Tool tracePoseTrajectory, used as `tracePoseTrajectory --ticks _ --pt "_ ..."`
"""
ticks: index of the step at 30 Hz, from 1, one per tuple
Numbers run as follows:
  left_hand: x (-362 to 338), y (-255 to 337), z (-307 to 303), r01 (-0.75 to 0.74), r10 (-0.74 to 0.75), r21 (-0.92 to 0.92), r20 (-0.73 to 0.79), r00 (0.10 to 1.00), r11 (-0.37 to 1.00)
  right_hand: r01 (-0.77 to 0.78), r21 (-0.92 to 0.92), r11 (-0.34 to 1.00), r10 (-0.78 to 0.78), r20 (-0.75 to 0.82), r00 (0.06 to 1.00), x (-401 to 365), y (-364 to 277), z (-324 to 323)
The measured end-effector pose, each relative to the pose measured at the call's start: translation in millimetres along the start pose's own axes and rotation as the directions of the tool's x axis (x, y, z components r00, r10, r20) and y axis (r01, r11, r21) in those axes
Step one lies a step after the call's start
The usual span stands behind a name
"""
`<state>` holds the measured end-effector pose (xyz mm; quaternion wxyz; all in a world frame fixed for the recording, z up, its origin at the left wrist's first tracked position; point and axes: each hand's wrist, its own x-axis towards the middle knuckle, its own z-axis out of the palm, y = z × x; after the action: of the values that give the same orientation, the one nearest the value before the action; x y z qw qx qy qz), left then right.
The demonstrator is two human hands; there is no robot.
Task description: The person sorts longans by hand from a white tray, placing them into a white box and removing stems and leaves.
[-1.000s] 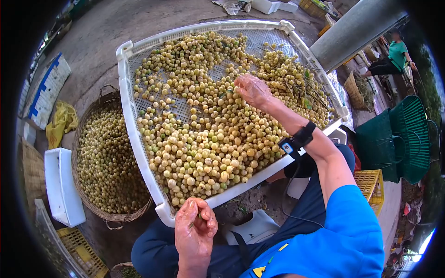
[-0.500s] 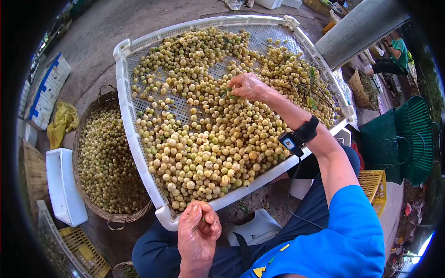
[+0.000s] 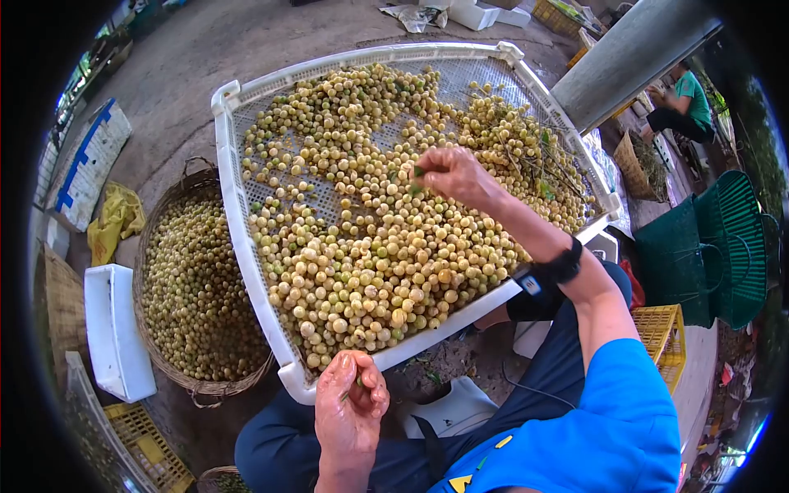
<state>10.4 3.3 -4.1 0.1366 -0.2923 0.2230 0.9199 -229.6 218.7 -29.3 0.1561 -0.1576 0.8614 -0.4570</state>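
The right hand (image 3: 462, 175) pinches a leaf (image 3: 417, 184) between its fingers, long axis pointing roughly toward the left hand (image 3: 352, 411), fruit (image 3: 362, 283) below them. Left fingers curl together on green bits (image 3: 359, 381), beside the tray (image 3: 429, 334).

daylight falls across a grey concrete floor (image 3: 189, 57) where a thick round pillar (image 3: 637, 62) slants through the upper right of the view, with green baskets (image 3: 670, 259) and a yellow crate (image 3: 660, 337) below, while a blue-taped white box (image 3: 94, 168), a crumpled yellow bag (image 3: 115, 220) and an open white container (image 3: 119, 333) line the left side
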Motion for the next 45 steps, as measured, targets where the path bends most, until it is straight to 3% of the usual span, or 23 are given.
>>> tracePoseTrajectory --ticks 3,5,6,7,8,10,11,12,14,17,18,20,23,27,32,34,36,37,38,39,40,44,45 --pt "-5 2 0 0.016 -0.016 -0.01 -0.007 1.0 1.0 0.105 0.318 0.942 -0.219 0.349 0.911 -69 -68 4" --pt "-7 2 -3 0.014 -0.014 -0.009 0.022 1.0 1.0 0.058 0.522 0.851 -0.401 0.574 0.714 -115 -61 36" --pt "-8 2 -5 -0.001 0.002 -0.003 0.05 0.999 1.0 -0.037 0.371 0.928 -0.287 0.774 0.565 -139 -59 62" --pt "-8 1 -6 -0.01 0.01 -0.007 0.047 0.999 1.0 0.304 -0.063 0.951 -0.08 0.896 0.437 -165 -48 74" --pt "-9 3 -7 -0.015 0.015 0.005 0.05 0.999 1.0 0.814 -0.287 0.504 0.007 0.944 0.329 -174 -43 77" --pt "-11 2 -7 -0.032 0.03 0.022 0.048 0.998 0.999 0.628 -0.231 0.743 -0.195 0.823 0.533 -144 -44 71" --pt "-11 1 -9 -0.022 0.022 0.005 0.05 0.998 1.0 0.537 -0.424 0.729 -0.172 0.645 0.744 -134 -55 64" --pt "-11 1 -10 -0.031 0.031 -0.002 0.049 0.998 1.0 0.548 -0.377 0.747 -0.344 0.486 0.804 -118 -51 58" --pt "-8 4 -12 -0.045 0.044 0.015 0.035 0.998 0.999 0.523 -0.332 0.785 -0.455 0.262 0.851 -74 -32 54" --pt "-9 4 -7 -0.031 0.031 0.005 0.014 0.999 0.999 0.38 -0.627 0.681 -0.393 0.125 0.911 -3 7 48" --pt "-9 5 -4 -0.017 0.017 -0.003 -0.01 1.0 1.0 0.149 -0.642 0.752 -0.149 0.056 0.987 8 -5 45" --pt "-7 3 -5 -0.011 0.011 0.004 -0.012 1.0 1.0 0.216 -0.763 0.61 -0.313 0.018 0.95 39 31 49" --pt "-5 5 -2 0.011 -0.011 -0.019 -0.02 1.0 1.0 0.2 -0.802 0.562 -0.256 0.061 0.965 58 39 45" --pt "-7 5 0 0.024 -0.024 -0.016 -0.002 1.0 1.0 0.147 -0.814 0.562 -0.16 0.068 0.985 51 26 36" --pt "-9 6 -1 0.011 -0.011 -0.019 0.013 1.0 1.0 0.136 -0.73 0.67 -0.224 -0.024 0.974 9 7 24" --pt "-10 6 -2 0.005 -0.004 -0.018 0.016 1.0 1.0 0.17 -0.269 0.948 -0.116 0.205 0.972 -27 -24 23" --pt "-11 5 -4 0.003 -0.003 -0.019 0.021 1.0 1.0 0.23 0.007 0.973 -0.212 0.413 0.886 -77 -62 29" --pt "-12 5 -4 0.004 -0.003 -0.028 0.033 0.999 1.0 0.093 0.176 0.98 -0.183 0.61 0.771 -98 -62 33" --pt "-12 5 -4 0.003 -0.001 -0.035 0.047 0.999 0.999 0.097 0.391 0.915 -0.348 0.648 0.678 -119 -57 51" --pt "-13 3 -4 -0.003 0.005 -0.033 0.061 0.998 0.999 0.402 -0.014 0.916 -0.221 0.818 0.532 -147 -42 76" --pt "-15 2 -5 0.004 -0.003 -0.023 0.065 0.998 1.0 0.678 -0.349 0.647 0.008 0.892 0.451 -166 -28 94" --pt "-14 4 -8 0.0 0.0 -0.001 0.084 0.996 1.0 0.586 -0.333 0.739 -0.097 0.808 0.581 -157 -33 92" --pt "-12 3 -10 0.0 -0.001 0.002 0.055 0.999 1.0 0.598 -0.275 0.753 -0.214 0.757 0.618 -149 -50 88"
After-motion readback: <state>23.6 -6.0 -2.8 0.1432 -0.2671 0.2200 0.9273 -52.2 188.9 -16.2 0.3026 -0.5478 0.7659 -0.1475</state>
